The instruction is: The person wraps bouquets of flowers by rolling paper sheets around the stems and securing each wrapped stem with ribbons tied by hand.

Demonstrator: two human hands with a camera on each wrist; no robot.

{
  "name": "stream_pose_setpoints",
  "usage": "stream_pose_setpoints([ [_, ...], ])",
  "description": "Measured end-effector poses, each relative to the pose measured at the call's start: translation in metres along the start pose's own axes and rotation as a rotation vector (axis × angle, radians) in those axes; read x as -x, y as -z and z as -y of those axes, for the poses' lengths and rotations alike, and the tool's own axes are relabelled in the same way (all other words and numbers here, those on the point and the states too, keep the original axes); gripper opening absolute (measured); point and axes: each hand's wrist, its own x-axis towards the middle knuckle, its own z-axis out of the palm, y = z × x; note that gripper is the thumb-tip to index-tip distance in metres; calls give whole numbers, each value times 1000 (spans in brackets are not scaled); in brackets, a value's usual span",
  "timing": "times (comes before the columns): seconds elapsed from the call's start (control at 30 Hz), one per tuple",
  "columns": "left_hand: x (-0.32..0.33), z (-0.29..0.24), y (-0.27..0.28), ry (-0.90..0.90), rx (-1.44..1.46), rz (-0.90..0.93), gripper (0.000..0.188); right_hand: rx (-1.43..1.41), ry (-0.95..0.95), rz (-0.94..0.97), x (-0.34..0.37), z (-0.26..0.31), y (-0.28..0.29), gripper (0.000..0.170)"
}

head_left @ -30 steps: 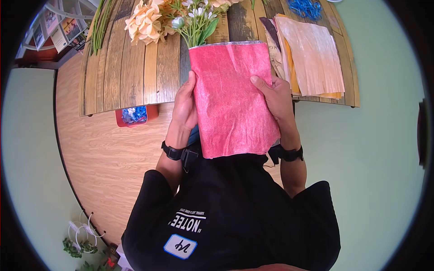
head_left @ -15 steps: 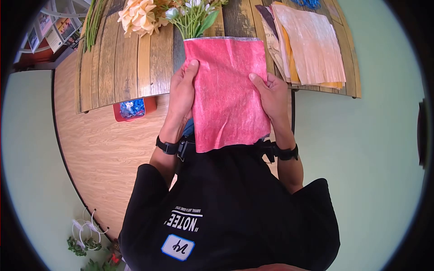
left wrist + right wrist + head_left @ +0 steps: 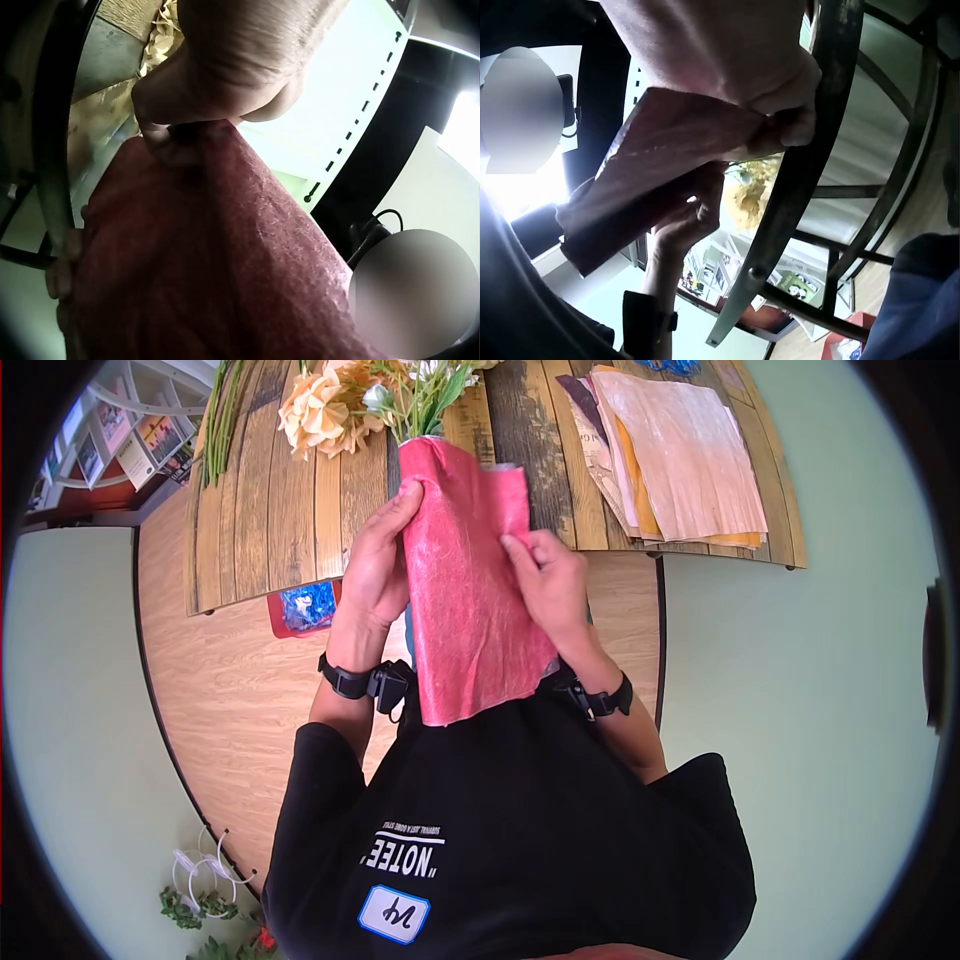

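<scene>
A crinkled pink sheet of wrapping paper (image 3: 460, 600) is held up between both hands in front of the table edge, its sides bent backward. At its left edge my left hand (image 3: 378, 555) grips it, thumb on the front face and fingers hidden behind. My right hand (image 3: 552, 585) pinches the right side, where an upper corner flap sticks out past the fingers. In the left wrist view the paper (image 3: 195, 247) fills the lower middle, with fingertips of the other hand at its far side. The right wrist view shows the paper (image 3: 660, 142) curving between both hands.
Peach flowers (image 3: 325, 410) and white blossoms with green stems lie on the wooden table (image 3: 300, 530) beyond the paper. Bare stems (image 3: 218, 440) are at its left. A stack of paper sheets (image 3: 690, 470) lies on the right. Below stands a red bin (image 3: 285, 622) with blue shreds.
The sheet was broad and nearly flat; now it is narrower and bent back at the sides. My right hand has moved left and a little lower. Both hands keep hold of the paper.
</scene>
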Motion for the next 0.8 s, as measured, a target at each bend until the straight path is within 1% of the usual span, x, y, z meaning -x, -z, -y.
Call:
stream_pose_setpoints([
  [0.07,1,-3,1,19,10,31,28,5,24,52,5,0,-8,14],
  [0.1,2,-3,3,19,8,60,28,66,32,78,4,0,-8,16],
  [0.13,3,-4,4,18,7,86,28,64,36,75,3,5,-3,16],
  [0.2,4,-5,2,16,23,74,28,311,102,41,-3,23,18,19],
  [0.23,5,-5,0,24,44,59,29,338,180,-12,-6,26,31,24],
  [0.27,5,-3,-3,21,50,64,29,344,186,-12,-11,43,44,24],
  [0.33,1,3,-13,-10,46,116,28,261,78,6,-19,84,71,29],
  [0.37,-3,10,-18,-20,24,93,28,272,78,-4,-24,92,76,29],
  [0.43,-9,21,-24,-18,10,116,28,415,462,-35,-46,99,81,32],
  [0.47,-11,24,-26,-23,-9,122,28,428,465,-42,-60,97,79,32],
  [0.53,-8,27,-31,-22,-36,126,29,501,700,-55,-90,92,67,36],
  [0.57,-7,29,-32,-27,-46,127,29,507,706,-53,-101,86,61,36],
  [0.63,-5,30,-30,-47,-48,128,29,238,308,288,-115,73,47,38],
  [0.67,-5,31,-27,-57,-62,137,29,243,321,298,-117,69,42,38],
  [0.73,-4,33,-19,-75,-57,128,29,6,92,594,-118,62,32,36],
  [0.77,-5,33,-16,-67,-55,146,30,-25,22,614,-116,61,28,33],
  [0.8,-5,32,-13,-59,-57,168,30,-19,24,627,-116,58,25,33],
])
